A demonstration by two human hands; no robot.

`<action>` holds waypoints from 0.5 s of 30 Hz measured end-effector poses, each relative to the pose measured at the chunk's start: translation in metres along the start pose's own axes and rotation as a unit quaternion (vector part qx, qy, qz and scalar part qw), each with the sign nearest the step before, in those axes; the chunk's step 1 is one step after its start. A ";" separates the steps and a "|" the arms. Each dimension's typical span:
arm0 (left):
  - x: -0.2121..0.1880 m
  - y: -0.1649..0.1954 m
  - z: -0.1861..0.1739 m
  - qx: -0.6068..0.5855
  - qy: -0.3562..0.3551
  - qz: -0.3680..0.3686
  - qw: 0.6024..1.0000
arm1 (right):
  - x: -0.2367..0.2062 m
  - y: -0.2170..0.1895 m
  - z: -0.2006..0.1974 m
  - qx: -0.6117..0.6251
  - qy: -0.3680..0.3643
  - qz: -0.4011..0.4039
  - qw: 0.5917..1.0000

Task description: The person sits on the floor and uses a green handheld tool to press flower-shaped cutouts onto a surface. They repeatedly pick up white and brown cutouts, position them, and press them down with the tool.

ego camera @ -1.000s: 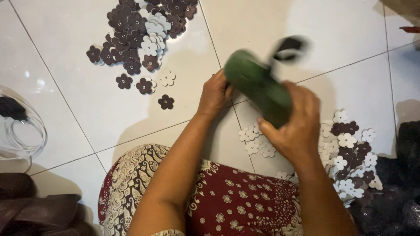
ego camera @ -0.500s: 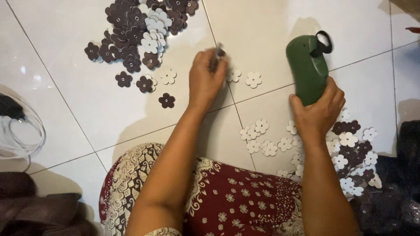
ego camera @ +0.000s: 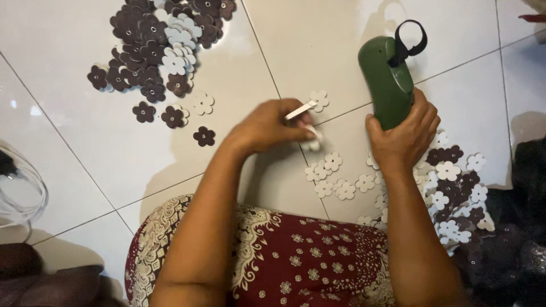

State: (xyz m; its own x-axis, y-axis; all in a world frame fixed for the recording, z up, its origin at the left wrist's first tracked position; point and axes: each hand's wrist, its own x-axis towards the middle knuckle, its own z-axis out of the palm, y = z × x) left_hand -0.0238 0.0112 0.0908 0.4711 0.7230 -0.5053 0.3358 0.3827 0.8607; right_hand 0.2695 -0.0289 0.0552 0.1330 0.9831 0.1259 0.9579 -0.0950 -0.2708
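Note:
My right hand [ego camera: 405,135] grips a dark green handheld tool [ego camera: 388,79] with a black wrist loop at its top, held upright over the white tiled floor [ego camera: 318,40]. My left hand [ego camera: 267,126] pinches a thin pale stick [ego camera: 300,110] between its fingers and rests on a white flower-shaped cutout [ego camera: 312,142]. One white flower [ego camera: 319,100] lies just beyond the stick. Several white flower cutouts [ego camera: 333,173] are scattered between my two hands.
A heap of brown and white flower cutouts [ego camera: 156,48] lies at the upper left. Another mixed pile [ego camera: 455,187] sits right of my right wrist. A red patterned cloth [ego camera: 296,261] covers my lap. Clear plastic [ego camera: 20,187] and dark fabric [ego camera: 512,250] flank the edges.
My left hand moved down and right with the stick onto a white flower. My right hand holds the green tool upright, having drawn it away from the left hand.

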 end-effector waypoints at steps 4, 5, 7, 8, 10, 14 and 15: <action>0.028 -0.020 0.036 -0.134 0.112 0.064 0.983 | 0.001 0.001 0.000 0.002 -0.013 0.014 1.000; 0.038 -0.027 0.042 -0.230 0.130 0.129 0.956 | 0.001 0.001 0.000 0.002 -0.009 0.015 1.000; 0.050 -0.041 0.052 -0.337 0.170 0.199 0.904 | 0.001 0.001 0.000 0.001 -0.008 0.019 1.000; 0.054 -0.047 0.055 -0.348 0.194 0.207 0.893 | 0.000 0.001 -0.001 0.001 -0.011 0.021 1.000; 0.059 -0.057 0.058 -0.368 0.225 0.225 0.874 | 0.001 0.000 0.000 0.006 -0.010 0.019 1.000; 0.059 -0.061 0.063 -0.389 0.245 0.246 0.853 | 0.002 0.002 -0.001 0.007 -0.004 0.009 1.000; 0.058 -0.061 0.065 -0.388 0.250 0.247 0.852 | 0.002 0.002 -0.001 0.008 -0.005 0.008 1.000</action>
State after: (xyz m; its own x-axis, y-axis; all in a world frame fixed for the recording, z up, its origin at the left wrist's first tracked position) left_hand 0.0358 -0.0071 0.0050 -0.0727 0.9865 -0.1468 -0.5343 0.0858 0.8409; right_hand 0.2718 -0.0275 0.0557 0.1450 0.9830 0.1129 0.9517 -0.1074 -0.2875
